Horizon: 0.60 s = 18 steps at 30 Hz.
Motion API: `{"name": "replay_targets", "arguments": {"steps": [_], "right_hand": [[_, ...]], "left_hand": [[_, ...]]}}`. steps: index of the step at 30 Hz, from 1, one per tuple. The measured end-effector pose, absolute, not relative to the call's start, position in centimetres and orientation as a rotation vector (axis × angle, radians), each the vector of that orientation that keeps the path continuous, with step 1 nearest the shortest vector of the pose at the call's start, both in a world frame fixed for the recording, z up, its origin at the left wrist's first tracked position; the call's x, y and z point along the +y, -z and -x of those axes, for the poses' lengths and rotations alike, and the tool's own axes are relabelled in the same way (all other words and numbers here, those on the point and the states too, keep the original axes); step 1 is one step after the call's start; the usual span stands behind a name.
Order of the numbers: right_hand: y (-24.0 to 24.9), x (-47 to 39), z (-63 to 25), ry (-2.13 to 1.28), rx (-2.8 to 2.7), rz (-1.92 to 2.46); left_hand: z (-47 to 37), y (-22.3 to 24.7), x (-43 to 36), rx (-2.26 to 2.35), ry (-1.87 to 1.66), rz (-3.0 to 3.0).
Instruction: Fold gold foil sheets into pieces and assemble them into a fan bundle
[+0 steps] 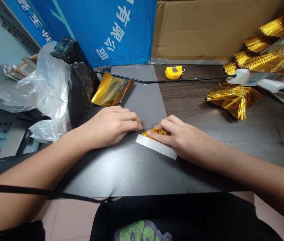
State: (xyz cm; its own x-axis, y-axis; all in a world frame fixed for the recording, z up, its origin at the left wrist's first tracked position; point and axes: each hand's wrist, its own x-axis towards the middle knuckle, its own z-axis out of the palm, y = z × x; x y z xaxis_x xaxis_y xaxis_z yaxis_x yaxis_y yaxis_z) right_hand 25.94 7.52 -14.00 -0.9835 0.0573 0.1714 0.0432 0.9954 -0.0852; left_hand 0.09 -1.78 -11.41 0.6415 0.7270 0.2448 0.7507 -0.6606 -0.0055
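My right hand point(173, 134) presses on a crumpled sheet of gold foil point(152, 133) on the desk, its thumb and bent fingers gripping the foil. Along the near edge of the foil runs a flat white strip point(155, 146), slanting down to the right and partly under my palm. My left hand point(118, 122) rests palm down just left of the foil. Its fingers are curled and close together, with the tips by the strip's left end; what lies under them is hidden. Behind my left hand stands a stack of gold foil sheets point(111, 89), slightly curved.
A yellow tape measure point(173, 72) sits at the back beside a black cable point(154, 81) leading to a white power strip point(242, 77). Tied gold foil bundles point(234, 97) lie at right. A clear plastic bag point(48, 87) and black-wrapped package point(80, 90) stand left; boxes point(189, 30) line the back.
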Motion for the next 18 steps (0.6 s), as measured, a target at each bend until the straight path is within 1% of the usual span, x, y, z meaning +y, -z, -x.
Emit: {"name": "replay_targets", "arguments": {"steps": [3, 8, 18], "right_hand": [[14.0, 7.6, -26.0, -0.146, -2.941, 0.064], [14.3, 7.8, -26.0, -0.188, -2.927, 0.027], [13.7, 8.2, -26.4, -0.274, -2.935, 0.191]], "left_hand": [[-0.7, 11.8, -1.8, -1.232, 0.373, 2.794], [-1.3, 11.3, -2.0, -1.287, 0.205, 2.842], [-1.1, 11.1, -2.1, -1.283, 0.17, 2.857]]}}
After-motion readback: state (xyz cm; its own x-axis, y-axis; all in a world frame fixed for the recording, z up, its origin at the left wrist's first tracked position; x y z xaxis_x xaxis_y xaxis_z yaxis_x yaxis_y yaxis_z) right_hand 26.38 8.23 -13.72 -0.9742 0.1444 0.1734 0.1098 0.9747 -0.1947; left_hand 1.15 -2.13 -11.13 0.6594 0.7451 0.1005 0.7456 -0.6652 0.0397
